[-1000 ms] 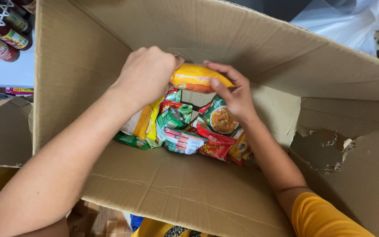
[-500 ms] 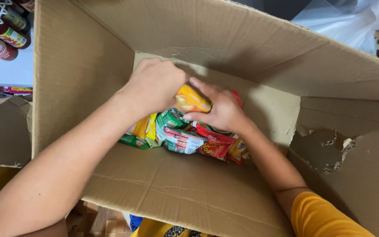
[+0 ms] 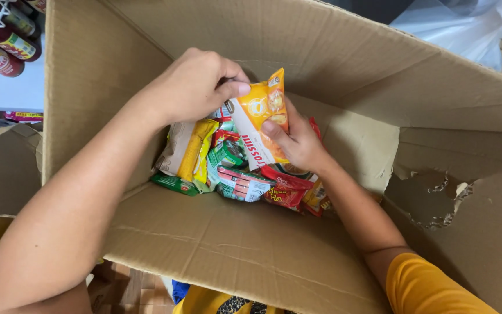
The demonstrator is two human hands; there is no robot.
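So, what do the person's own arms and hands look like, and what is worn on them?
Both hands are bare: no gloves, rings, watch or bracelet show on the left hand or the right hand. The left arm is uncovered along all that is in view. The right arm is bare to the upper part, where a short orange-yellow sleeve begins.

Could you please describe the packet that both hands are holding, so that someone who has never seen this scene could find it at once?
Look inside the big open cardboard box, at the heap of snack packets on its bottom. Above that heap, the left hand and right hand hold one orange and white packet up on end. It alone is lifted clear, while the green, red and yellow packets lie flat below.
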